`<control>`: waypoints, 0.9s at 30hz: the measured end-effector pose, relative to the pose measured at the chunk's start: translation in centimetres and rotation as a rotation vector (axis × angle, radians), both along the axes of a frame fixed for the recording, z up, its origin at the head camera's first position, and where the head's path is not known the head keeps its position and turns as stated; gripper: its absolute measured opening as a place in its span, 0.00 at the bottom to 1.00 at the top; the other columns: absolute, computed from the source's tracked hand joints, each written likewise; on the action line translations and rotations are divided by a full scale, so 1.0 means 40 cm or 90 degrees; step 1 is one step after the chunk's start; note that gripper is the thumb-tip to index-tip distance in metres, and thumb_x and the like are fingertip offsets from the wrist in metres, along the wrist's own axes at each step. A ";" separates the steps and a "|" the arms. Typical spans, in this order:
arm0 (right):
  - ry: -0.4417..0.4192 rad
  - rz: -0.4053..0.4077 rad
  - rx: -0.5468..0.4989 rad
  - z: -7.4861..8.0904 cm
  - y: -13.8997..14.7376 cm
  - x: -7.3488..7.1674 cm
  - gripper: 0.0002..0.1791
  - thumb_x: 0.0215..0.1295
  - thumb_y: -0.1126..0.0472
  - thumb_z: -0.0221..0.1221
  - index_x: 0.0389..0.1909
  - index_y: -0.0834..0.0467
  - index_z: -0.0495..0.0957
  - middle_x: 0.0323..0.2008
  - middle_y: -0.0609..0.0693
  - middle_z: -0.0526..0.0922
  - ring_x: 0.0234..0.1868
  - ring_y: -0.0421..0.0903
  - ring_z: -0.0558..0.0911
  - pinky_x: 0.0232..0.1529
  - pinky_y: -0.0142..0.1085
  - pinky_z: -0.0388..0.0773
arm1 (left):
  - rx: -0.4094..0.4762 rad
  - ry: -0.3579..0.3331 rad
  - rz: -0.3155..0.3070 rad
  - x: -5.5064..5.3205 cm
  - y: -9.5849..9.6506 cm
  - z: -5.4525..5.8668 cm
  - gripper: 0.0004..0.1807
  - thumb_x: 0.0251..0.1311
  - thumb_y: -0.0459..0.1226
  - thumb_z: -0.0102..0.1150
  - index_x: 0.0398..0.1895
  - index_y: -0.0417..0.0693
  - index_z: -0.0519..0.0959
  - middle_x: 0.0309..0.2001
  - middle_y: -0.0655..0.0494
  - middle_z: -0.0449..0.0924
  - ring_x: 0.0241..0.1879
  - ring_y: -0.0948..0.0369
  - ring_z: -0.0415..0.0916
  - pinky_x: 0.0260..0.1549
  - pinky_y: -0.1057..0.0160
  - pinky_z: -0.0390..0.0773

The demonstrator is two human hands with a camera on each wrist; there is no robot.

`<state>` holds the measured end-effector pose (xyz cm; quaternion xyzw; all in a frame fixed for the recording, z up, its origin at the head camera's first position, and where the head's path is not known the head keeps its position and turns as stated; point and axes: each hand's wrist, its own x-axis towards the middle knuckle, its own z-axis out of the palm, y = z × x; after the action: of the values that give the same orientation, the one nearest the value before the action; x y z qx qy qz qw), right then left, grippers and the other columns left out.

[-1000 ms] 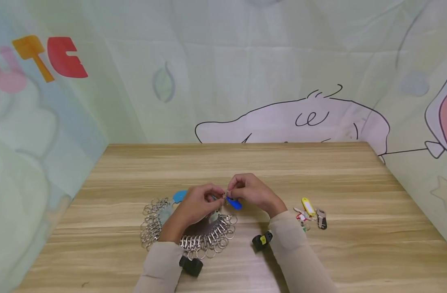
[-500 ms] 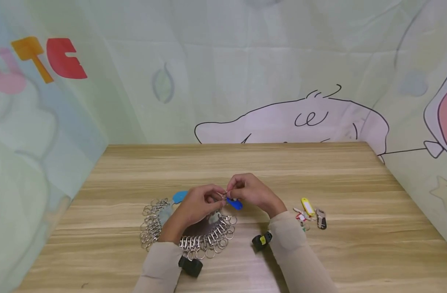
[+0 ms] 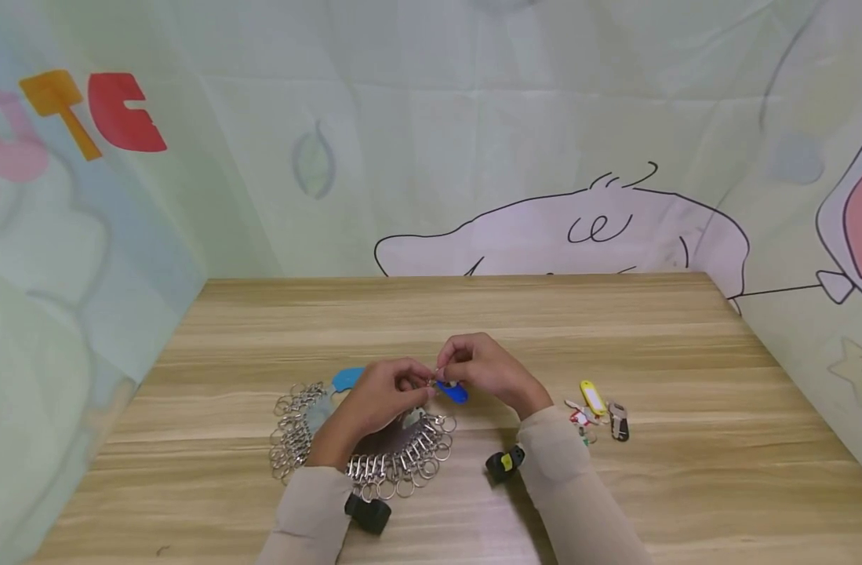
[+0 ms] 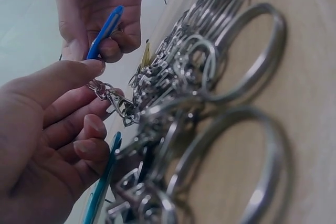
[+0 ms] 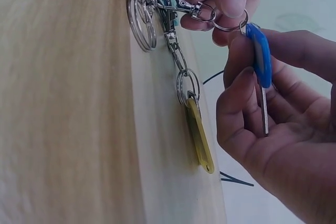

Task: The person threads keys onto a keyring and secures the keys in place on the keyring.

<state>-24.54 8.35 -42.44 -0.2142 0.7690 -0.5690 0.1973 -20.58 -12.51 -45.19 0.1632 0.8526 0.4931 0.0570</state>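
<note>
In the head view my left hand (image 3: pixel 381 392) and right hand (image 3: pixel 481 367) meet above the table. The left thumb and fingers pinch a metal split ring (image 5: pixel 227 28), which hangs from a swivel clasp (image 5: pixel 179 2) on a bundle of clasps and rings (image 3: pixel 381 463). My right fingers hold a blue key tag (image 5: pixel 260 56) at that ring. A key blade (image 5: pixel 264 108) points down beside the tag, toward the right palm. Whether the tag's small loop is threaded on the split ring, I cannot tell. A yellow tag (image 5: pixel 199 137) hangs from a neighbouring clasp.
To the right on the wooden table (image 3: pixel 685 502) lie a yellow key tag (image 3: pixel 593 398), a dark-and-silver key fob (image 3: pixel 619 422) and small keys with red and green parts (image 3: pixel 582 417). A light blue piece (image 3: pixel 346 380) sits behind the left hand. Printed cloth backs the table.
Both hands stay almost in place. Only slight finger movement shows around the ring and the blue key tag.
</note>
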 end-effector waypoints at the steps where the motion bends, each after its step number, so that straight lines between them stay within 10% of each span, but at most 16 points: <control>1: 0.002 0.003 0.000 0.000 0.000 0.001 0.02 0.62 0.70 0.62 0.33 0.61 0.80 0.28 0.53 0.82 0.28 0.46 0.76 0.32 0.36 0.72 | 0.000 -0.001 0.000 0.000 0.000 -0.001 0.10 0.62 0.36 0.69 0.46 0.45 0.85 0.31 0.59 0.83 0.29 0.61 0.78 0.25 0.63 0.77; 14: 0.029 0.019 0.031 0.002 0.000 0.000 0.02 0.62 0.68 0.64 0.34 0.63 0.81 0.28 0.52 0.84 0.30 0.47 0.78 0.34 0.36 0.73 | -0.013 0.017 -0.014 0.002 0.006 0.002 0.10 0.58 0.35 0.71 0.43 0.45 0.85 0.29 0.60 0.82 0.26 0.61 0.75 0.23 0.64 0.75; 27: 0.130 0.027 0.214 0.030 0.048 0.000 0.08 0.56 0.75 0.65 0.30 0.60 0.84 0.31 0.48 0.85 0.36 0.46 0.79 0.42 0.41 0.75 | -0.089 0.018 -0.048 0.006 0.023 0.012 0.09 0.56 0.35 0.73 0.41 0.47 0.87 0.35 0.62 0.82 0.30 0.63 0.75 0.31 0.61 0.76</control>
<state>-24.55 10.25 -41.26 -0.2511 0.8644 -0.4039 0.1631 -20.36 -11.59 -44.73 0.1976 0.8789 0.4276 0.0746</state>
